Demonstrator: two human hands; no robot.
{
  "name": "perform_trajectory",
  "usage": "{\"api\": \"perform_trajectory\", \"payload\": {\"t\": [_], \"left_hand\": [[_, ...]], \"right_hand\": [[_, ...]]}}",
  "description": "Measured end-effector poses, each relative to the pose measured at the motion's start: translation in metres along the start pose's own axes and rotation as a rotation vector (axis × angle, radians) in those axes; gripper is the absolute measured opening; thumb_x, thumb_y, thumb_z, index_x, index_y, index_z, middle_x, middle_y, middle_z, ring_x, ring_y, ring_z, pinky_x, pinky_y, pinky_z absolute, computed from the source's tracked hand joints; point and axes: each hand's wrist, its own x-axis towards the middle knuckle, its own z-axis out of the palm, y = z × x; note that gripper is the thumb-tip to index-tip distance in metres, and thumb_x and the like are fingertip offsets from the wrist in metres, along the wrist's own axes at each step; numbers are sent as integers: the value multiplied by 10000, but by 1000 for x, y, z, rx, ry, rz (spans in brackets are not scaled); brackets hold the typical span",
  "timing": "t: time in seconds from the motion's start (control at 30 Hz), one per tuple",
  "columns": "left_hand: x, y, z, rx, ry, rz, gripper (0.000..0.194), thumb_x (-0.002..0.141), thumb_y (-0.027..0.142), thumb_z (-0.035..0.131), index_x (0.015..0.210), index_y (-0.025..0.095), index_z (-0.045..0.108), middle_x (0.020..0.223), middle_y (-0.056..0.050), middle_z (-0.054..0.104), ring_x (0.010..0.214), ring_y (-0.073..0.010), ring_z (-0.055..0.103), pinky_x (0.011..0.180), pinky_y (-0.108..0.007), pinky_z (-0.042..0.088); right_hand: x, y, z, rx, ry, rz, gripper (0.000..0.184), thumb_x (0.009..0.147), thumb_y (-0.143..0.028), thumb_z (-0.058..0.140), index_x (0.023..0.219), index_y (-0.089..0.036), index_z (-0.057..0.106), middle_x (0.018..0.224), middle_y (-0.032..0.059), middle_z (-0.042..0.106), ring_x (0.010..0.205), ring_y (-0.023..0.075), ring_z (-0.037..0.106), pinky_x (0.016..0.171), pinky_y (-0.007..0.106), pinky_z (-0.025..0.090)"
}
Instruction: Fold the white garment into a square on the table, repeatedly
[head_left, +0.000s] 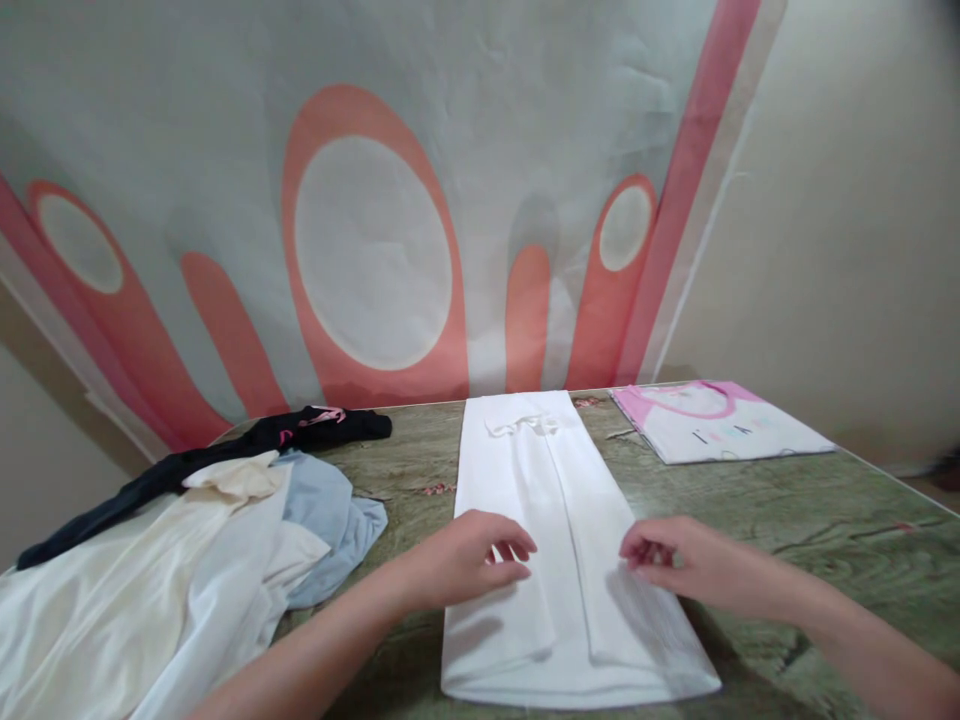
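Green marbled tabletop [825, 520] is bearing a long folded white garment [559, 560]; left hand [469, 555] and right hand [679, 560], fingers loosely curled, are resting on it unclamped; careless tugging could undo the folds.

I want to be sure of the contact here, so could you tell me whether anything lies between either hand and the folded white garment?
Nothing visible does. The left hand and right hand both rest directly on the white garment.
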Motion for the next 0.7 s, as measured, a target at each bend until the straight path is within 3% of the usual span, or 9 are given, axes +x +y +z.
{"api": "perform_trajectory", "payload": {"t": [0.1, 0.23, 0.43, 0.53, 0.7], "left_hand": [[28, 2, 24, 24, 60, -82, 203, 785, 278, 543, 932, 159, 617, 777, -40, 662, 687, -150, 599, 619, -218, 431], [48, 5, 51, -7, 64, -175, 331, 730, 279, 590, 1033, 161, 527, 739, -20, 658, 638, -156, 589, 549, -216, 392], [52, 2, 64, -62, 79, -192, 468, 690, 275, 637, 1116, 178, 469, 727, -6, 654, 646, -162, 586, 561, -225, 377], [53, 0, 67, -57, 62, -199, 469, 687, 312, 643, 1112, 187, 489, 720, 2, 646, 641, -159, 585, 564, -226, 374], [55, -1, 73, -30, 59, -208, 494, 637, 283, 658, 1105, 204, 521, 707, 15, 646, 635, -162, 586, 556, -219, 374]], "right_hand": [[16, 7, 6, -60, 145, -21, 149, 780, -246, 521, 842, -223, 654, 785, 23, 674, 678, 163, 591, 612, 251, 454], [26, 32, 4, -80, 335, -11, 159, 784, -246, 501, 858, -223, 639, 811, 22, 672, 686, 169, 594, 615, 272, 462], [37, 81, 0, -28, 616, 33, 207, 812, -292, 465, 946, -211, 602, 923, 51, 665, 798, 200, 609, 734, 342, 495], [43, 89, 4, -69, 667, -28, 232, 820, -277, 448, 975, -224, 613, 996, 56, 651, 886, 217, 596, 812, 384, 482], [48, 89, 9, -138, 638, -157, 314, 830, -203, 400, 1037, -249, 632, 1131, 39, 614, 1068, 221, 534, 962, 425, 409]]}}
